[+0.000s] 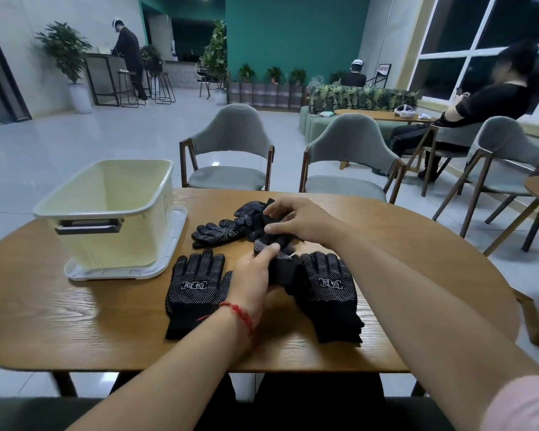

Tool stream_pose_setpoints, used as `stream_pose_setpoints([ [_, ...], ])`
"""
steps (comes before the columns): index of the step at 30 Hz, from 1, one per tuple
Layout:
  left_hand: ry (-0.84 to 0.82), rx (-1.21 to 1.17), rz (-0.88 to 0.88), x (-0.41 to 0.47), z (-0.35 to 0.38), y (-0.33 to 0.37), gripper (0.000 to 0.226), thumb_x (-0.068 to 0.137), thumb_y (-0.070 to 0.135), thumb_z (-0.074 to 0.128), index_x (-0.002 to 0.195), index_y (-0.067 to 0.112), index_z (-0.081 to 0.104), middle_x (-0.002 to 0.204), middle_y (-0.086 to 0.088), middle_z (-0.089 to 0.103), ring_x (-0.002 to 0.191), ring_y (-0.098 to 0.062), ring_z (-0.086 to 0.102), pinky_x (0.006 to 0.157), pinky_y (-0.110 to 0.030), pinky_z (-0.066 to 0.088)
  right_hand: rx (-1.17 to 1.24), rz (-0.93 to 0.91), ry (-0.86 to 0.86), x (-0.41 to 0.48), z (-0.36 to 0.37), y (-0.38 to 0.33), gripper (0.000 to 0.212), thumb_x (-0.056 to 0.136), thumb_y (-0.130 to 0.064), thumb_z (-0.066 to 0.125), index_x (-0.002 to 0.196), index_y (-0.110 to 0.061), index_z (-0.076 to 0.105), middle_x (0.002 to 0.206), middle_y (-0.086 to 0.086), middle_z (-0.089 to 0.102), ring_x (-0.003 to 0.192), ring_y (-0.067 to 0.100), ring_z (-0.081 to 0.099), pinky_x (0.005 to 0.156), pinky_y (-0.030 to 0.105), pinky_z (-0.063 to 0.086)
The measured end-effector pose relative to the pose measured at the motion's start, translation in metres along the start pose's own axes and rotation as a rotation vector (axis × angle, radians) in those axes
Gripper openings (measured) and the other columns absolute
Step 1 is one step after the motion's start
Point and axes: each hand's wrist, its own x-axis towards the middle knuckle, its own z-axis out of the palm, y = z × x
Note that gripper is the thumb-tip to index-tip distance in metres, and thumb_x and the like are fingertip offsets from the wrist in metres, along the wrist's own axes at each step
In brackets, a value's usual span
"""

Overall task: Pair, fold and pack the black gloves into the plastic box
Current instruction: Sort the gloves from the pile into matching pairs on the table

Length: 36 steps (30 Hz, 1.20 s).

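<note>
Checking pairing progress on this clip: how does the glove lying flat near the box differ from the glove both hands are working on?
The flat glove lies spread on the table, fingers pointing away, logo showing; the worked glove is bunched and folded, its shape hidden. The flat glove is untouched, while the left hand and right hand both grip the worked glove. Both are black with white dots.

Both bare forearms reach forward over the table (75, 321), converging near its middle. The left hand (251, 279), a red string round its wrist, is closed with thumb and fingers pinching a black glove (280, 269). The right hand (299, 222), just beyond it, curls palm down, fingertips gripping the same glove.
</note>
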Motion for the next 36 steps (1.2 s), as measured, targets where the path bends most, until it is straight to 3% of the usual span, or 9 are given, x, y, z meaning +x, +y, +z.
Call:
stream_pose_setpoints([
  [4,0.042,-0.179,-0.135,0.01,-0.005,0.03,0.026,0.103,0.032,0.062,0.115,0.01,0.07,0.105,-0.019,0.077,0.081,-0.026,0.076,0.069,-0.039,0.065,0.175,-0.015,0.117,-0.008,0.004,-0.008,0.02,0.094,-0.034,0.081,0.113,-0.028,0.08,0.074,-0.009,0.058,0.065,0.013,0.05,0.063,0.035,0.044],
  [7,0.061,-0.174,-0.111,0.017,-0.017,0.054,0.024,0.105,0.033,0.06,0.111,0.01,0.066,0.112,-0.022,0.075,0.1,-0.033,0.077,0.084,-0.049,0.065,0.222,-0.021,0.013,-0.02,0.006,-0.029,0.026,0.105,-0.043,0.063,0.125,-0.034,0.077,0.064,-0.001,0.056,0.056,0.02,0.047,0.054,0.03,0.033],
  [13,0.054,-0.029,-0.07,0.029,-0.046,0.088,0.049,0.106,0.043,0.047,0.12,0.005,0.075,0.115,-0.017,0.078,0.107,-0.033,0.075,0.099,-0.045,0.058,0.265,-0.014,-0.24,-0.045,0.022,-0.078,0.038,0.113,-0.051,0.044,0.147,-0.044,0.059,0.098,0.015,0.082,0.07,0.03,0.074,0.055,0.029,0.049],
  [17,0.044,-0.068,-0.067,0.028,-0.062,0.099,0.042,0.106,0.037,0.05,0.119,0.006,0.075,0.118,-0.018,0.077,0.107,-0.033,0.076,0.091,-0.048,0.061,0.321,-0.049,-0.252,-0.045,0.039,-0.093,0.029,0.113,-0.032,0.05,0.133,-0.037,0.07,0.11,0.01,0.082,0.089,0.04,0.08,0.059,0.032,0.056],
  [20,0.047,-0.029,-0.068,0.028,-0.07,0.099,0.042,0.107,0.038,0.05,0.114,0.002,0.071,0.105,-0.021,0.079,0.1,-0.036,0.078,0.066,-0.041,0.063,0.339,-0.021,-0.228,-0.044,0.051,-0.098,0.03,0.107,-0.011,0.051,0.121,-0.016,0.077,0.103,0.005,0.082,0.092,0.035,0.08,0.063,0.035,0.056],
  [26,-0.116,-0.078,-0.108,0.027,-0.087,0.102,0.054,0.103,0.041,0.051,0.064,0.009,0.069,0.08,-0.017,0.068,0.071,-0.034,0.069,0.062,-0.036,0.055,0.484,0.019,-0.145,-0.053,0.079,-0.105,0.027,0.105,-0.008,0.053,0.11,-0.013,0.079,0.096,0.006,0.079,0.081,0.026,0.078,0.059,0.033,0.055],
  [31,-0.294,-0.198,-0.197,0.029,-0.109,0.1,0.057,0.094,0.054,0.061,0.098,-0.003,0.064,0.085,-0.016,0.062,0.07,-0.033,0.065,0.056,-0.035,0.055,0.572,0.065,-0.135,-0.071,0.11,-0.091,0.025,0.109,-0.013,0.056,0.109,-0.017,0.081,0.112,0.011,0.08,0.079,0.024,0.076,0.055,0.032,0.055],
  [34,-0.341,-0.247,-0.226,0.035,-0.123,0.088,0.078,0.094,0.058,0.059,0.137,-0.007,0.058,0.129,-0.027,0.064,0.113,-0.044,0.066,0.089,-0.046,0.059,0.578,0.101,-0.17,-0.084,0.135,-0.076,0.025,0.109,-0.013,0.056,0.114,-0.017,0.08,0.113,0.005,0.08,0.077,0.024,0.076,0.051,0.031,0.054],
  [36,-0.311,-0.276,-0.231,0.041,-0.133,0.078,0.087,0.092,0.059,0.06,0.147,-0.008,0.05,0.134,-0.029,0.06,0.114,-0.042,0.065,0.099,-0.048,0.056,0.583,0.118,-0.192,-0.091,0.147,-0.069,0.026,0.11,-0.011,0.054,0.118,-0.015,0.078,0.11,0.0,0.08,0.072,0.023,0.075,0.049,0.028,0.052],
])
